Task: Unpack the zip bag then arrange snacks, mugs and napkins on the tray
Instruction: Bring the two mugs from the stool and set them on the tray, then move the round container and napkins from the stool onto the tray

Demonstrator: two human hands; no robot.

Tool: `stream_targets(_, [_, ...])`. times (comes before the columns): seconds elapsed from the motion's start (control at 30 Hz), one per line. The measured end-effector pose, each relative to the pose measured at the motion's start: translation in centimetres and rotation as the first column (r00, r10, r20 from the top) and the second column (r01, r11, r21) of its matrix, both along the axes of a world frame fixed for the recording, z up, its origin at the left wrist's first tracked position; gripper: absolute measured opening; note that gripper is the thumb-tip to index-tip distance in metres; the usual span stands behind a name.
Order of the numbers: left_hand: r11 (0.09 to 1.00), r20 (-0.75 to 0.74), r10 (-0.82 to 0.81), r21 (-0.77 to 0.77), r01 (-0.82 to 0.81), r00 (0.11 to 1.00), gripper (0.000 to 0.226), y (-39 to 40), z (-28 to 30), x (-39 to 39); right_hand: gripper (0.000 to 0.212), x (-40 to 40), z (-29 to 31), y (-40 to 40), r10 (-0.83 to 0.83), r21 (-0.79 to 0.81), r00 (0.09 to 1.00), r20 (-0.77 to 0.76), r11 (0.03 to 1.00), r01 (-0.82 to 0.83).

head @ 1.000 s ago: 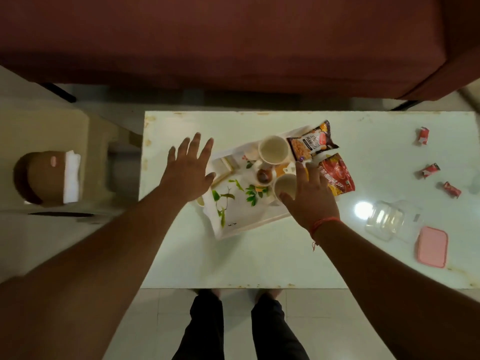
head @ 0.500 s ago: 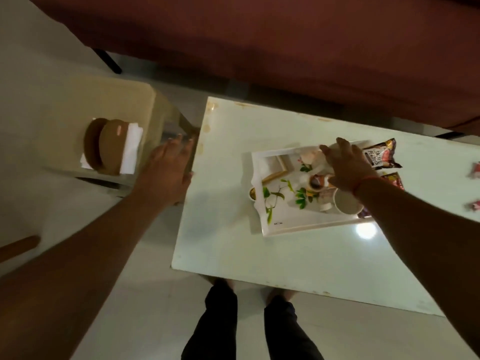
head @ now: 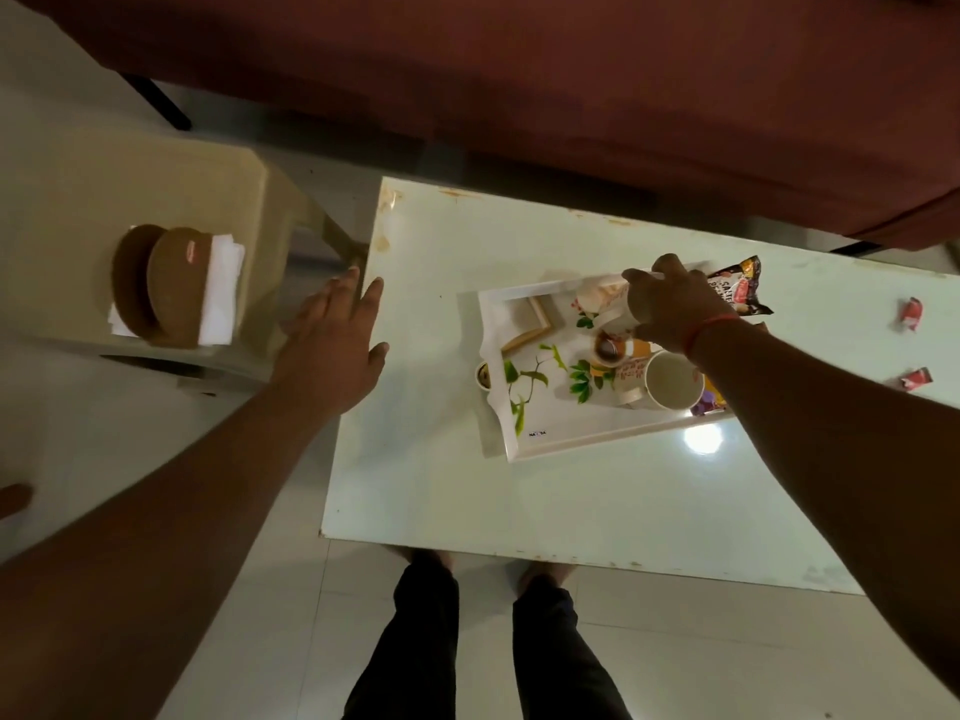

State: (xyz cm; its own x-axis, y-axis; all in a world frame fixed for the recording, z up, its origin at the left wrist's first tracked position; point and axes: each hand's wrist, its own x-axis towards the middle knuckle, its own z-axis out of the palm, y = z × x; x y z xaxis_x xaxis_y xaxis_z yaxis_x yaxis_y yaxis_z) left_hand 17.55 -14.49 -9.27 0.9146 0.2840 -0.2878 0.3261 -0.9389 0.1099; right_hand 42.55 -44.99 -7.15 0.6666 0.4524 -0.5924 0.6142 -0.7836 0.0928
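Note:
The white leaf-print tray (head: 521,426) lies on the pale table. An empty mug (head: 671,383) stands at the tray's right side. My right hand (head: 672,310) is closed around a second mug (head: 605,298), which is tilted at the tray's far edge. A dark snack packet (head: 744,292) sticks out beyond that hand, and another packet (head: 710,403) peeks from under my forearm. My left hand (head: 332,350) is open, fingers spread, over the table's left edge. It is short of the white napkins (head: 224,293) in a brown holder (head: 169,285).
The napkin holder sits on a beige stool (head: 156,194) left of the table (head: 441,511). A small cup (head: 484,375) stands just off the tray's left rim. Red wrapped candies (head: 912,314) lie at the far right. A maroon sofa (head: 519,70) runs behind.
My view has swung left. My left hand moved from the tray past the table's left edge toward the stool. My right hand shifted from the near mug to the far mug and closed on it.

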Motion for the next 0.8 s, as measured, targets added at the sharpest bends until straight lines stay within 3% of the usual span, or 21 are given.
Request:
stream_targets(0.2, [1.000, -0.003, 0.004, 0.003, -0.004, 1.000, 0.074, -0.5, -0.1, 0.4, 0.090, -0.2, -0.1, -0.2, -0.022, -0.002, 0.999, 0.029, 1.000, 0.022])
stream_targets(0.3, [1.000, 0.024, 0.009, -0.006, -0.009, 1.000, 0.074, -0.5, 0.1, 0.2, 0.088, -1.3, 0.0, 0.7, 0.104, 0.048, 0.978, 0.179, 0.992, -0.115])
stream_targets(0.37, [1.000, 0.028, 0.011, -0.008, -0.010, 1.000, 0.076, -0.1, 0.4, -0.1, 0.085, -2.5, 0.0, 2.2, 0.165, 0.096, 0.966, 0.197, 0.978, -0.187])
stream_targets(0.6, [0.995, 0.022, 0.095, 0.041, -0.096, 0.995, 0.073, 3.3, 2.3, -1.7, 0.081, -10.5, -1.4, 13.3, 0.228, 0.250, 0.973, 0.036, 0.941, -0.230])
stream_targets(0.8, [0.972, 0.090, 0.186, 0.129, -0.197, 0.978, 0.068, 10.0, 2.8, -5.2, 0.075, -17.8, -0.7, 25.8, 0.176, 0.515, 0.953, -0.246, 0.857, -0.026])
